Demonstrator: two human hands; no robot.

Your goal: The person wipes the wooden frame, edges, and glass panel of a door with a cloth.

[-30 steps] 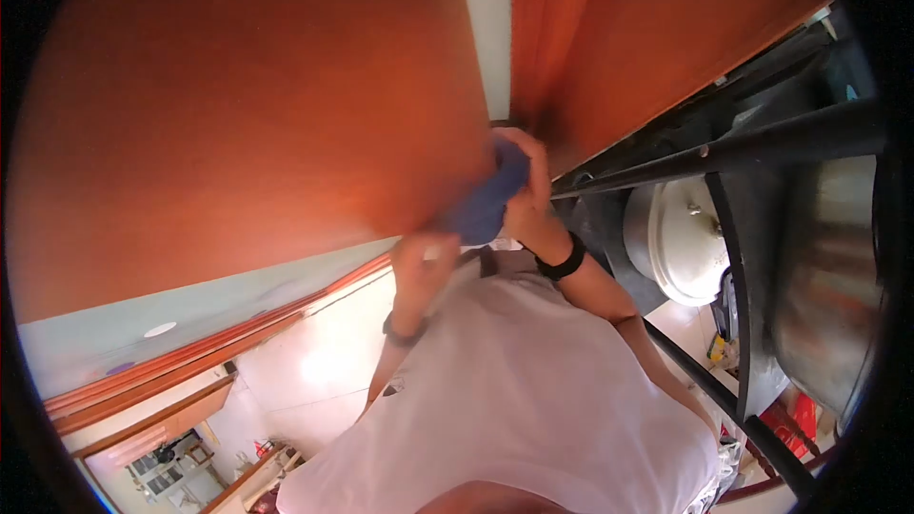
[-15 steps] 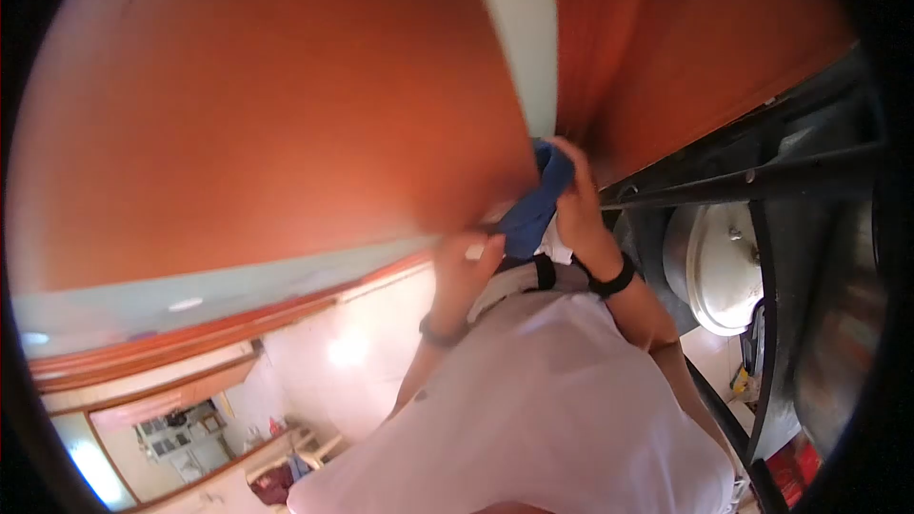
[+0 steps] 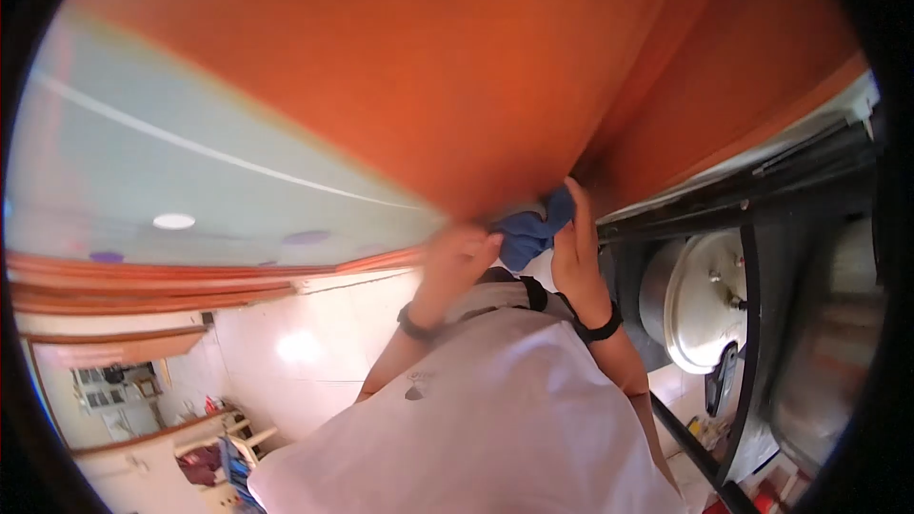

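Observation:
A bunched blue cloth (image 3: pixel 526 236) stretches between my two hands, just in front of my waist and close against an orange-brown wooden surface (image 3: pixel 409 67). My left hand (image 3: pixel 459 262), slightly blurred, is closed at the left end of the cloth, with its thumb toward the cloth. On the other side, my right hand (image 3: pixel 579 252) has its fingers wrapped round the right end. Both wrists wear dark bands. Part of the cloth is hidden behind the fingers.
To the right stands a black metal rack (image 3: pixel 747 324) with a lidded silver pot (image 3: pixel 700 303) in it. A pale, round-spotted surface (image 3: pixel 228 200) is on the left. Further down left are a doorway and a wooden rack with clothes (image 3: pixel 202 464).
The view has turned, showing more of the pale surface at left. The blue cloth looks more bunched, and my hands remain at its two ends.

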